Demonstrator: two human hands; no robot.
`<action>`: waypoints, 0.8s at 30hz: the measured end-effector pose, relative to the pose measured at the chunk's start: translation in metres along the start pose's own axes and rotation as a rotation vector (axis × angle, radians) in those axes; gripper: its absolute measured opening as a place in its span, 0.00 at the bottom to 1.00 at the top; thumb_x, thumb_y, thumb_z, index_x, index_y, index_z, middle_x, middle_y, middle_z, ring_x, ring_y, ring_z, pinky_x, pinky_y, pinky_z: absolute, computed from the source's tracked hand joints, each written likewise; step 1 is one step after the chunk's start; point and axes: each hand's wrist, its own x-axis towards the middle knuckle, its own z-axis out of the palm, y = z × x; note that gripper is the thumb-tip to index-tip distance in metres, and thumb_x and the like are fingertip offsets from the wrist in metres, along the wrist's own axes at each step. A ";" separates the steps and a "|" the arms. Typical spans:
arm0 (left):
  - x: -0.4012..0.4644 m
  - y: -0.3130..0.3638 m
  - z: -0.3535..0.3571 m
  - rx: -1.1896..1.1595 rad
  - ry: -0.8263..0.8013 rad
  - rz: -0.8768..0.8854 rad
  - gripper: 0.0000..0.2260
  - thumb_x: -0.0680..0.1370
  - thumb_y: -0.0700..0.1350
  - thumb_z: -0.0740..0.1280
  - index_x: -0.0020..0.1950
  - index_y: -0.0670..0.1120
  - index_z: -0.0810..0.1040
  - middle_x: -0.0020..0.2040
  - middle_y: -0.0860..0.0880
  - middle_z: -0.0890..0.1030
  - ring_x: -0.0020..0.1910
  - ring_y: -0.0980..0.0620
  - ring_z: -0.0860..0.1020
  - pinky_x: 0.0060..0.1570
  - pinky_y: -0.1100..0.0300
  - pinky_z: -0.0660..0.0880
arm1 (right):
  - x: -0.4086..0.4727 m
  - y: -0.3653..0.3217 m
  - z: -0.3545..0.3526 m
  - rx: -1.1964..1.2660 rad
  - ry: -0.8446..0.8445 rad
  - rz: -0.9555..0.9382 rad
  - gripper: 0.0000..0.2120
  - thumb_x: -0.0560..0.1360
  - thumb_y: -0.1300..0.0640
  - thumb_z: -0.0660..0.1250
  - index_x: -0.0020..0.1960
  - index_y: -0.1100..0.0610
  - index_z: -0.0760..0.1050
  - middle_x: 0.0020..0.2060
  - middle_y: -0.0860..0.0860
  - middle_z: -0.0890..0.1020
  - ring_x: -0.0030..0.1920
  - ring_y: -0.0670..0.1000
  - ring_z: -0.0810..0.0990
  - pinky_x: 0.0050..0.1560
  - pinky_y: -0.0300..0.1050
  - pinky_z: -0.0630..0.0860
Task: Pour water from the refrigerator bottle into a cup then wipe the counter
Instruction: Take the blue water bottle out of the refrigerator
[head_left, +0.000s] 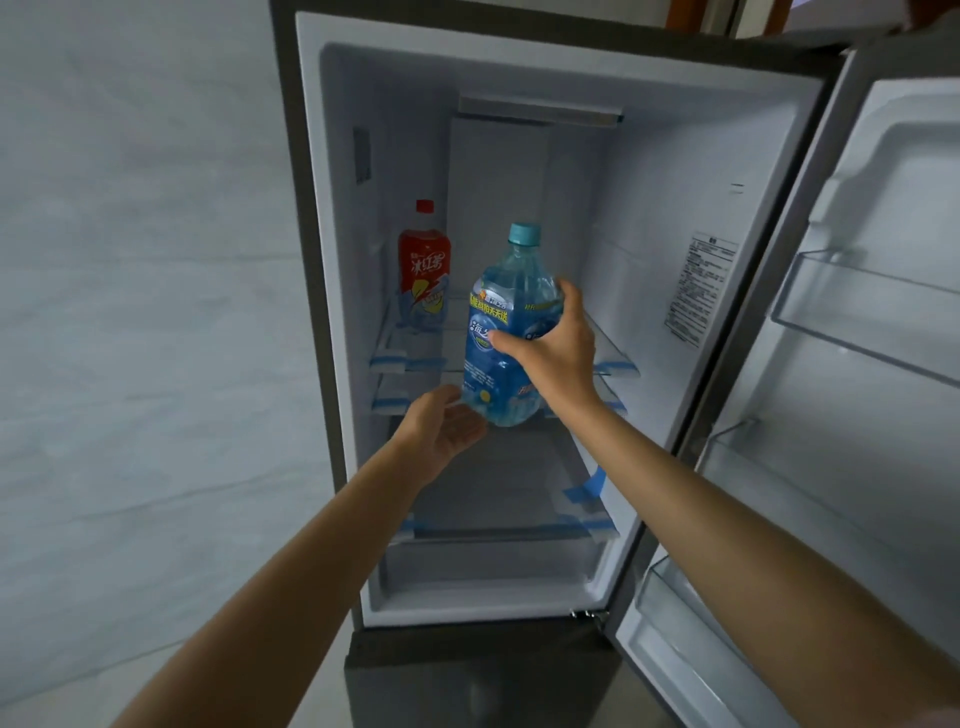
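Note:
A large blue water bottle (498, 332) with a teal cap is upright in front of the open refrigerator's upper glass shelf (415, 358). My right hand (550, 348) grips the bottle's middle from the right side, thumb across the label. Palm up, my left hand (441, 426) sits under the bottle's lower left edge with relaxed fingers, touching or nearly touching its base. No cup or counter is in view.
A red-labelled drink bottle (423, 265) stands at the back left of the same shelf. The refrigerator door (857, 364) hangs open on the right with clear door bins. Lower shelves carry blue tape strips. A pale wall is at the left.

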 end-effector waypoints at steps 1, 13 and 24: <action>-0.007 -0.002 -0.004 -0.006 0.000 -0.004 0.09 0.80 0.39 0.58 0.44 0.39 0.75 0.44 0.40 0.79 0.44 0.44 0.78 0.51 0.52 0.75 | -0.006 -0.002 0.000 0.005 -0.010 -0.002 0.40 0.58 0.51 0.81 0.66 0.52 0.66 0.54 0.47 0.80 0.52 0.47 0.79 0.53 0.47 0.78; -0.082 -0.042 -0.085 0.000 0.231 0.062 0.08 0.79 0.38 0.58 0.49 0.39 0.76 0.47 0.40 0.79 0.48 0.44 0.78 0.54 0.53 0.75 | -0.088 -0.009 0.042 0.184 -0.304 -0.037 0.37 0.58 0.51 0.80 0.62 0.46 0.67 0.53 0.44 0.80 0.52 0.45 0.80 0.52 0.52 0.79; -0.171 -0.112 -0.157 -0.355 0.605 0.113 0.08 0.78 0.37 0.58 0.53 0.38 0.74 0.54 0.37 0.79 0.53 0.40 0.79 0.57 0.50 0.75 | -0.190 -0.008 0.090 0.366 -0.762 -0.084 0.34 0.61 0.50 0.79 0.62 0.49 0.67 0.53 0.45 0.79 0.52 0.45 0.80 0.52 0.47 0.81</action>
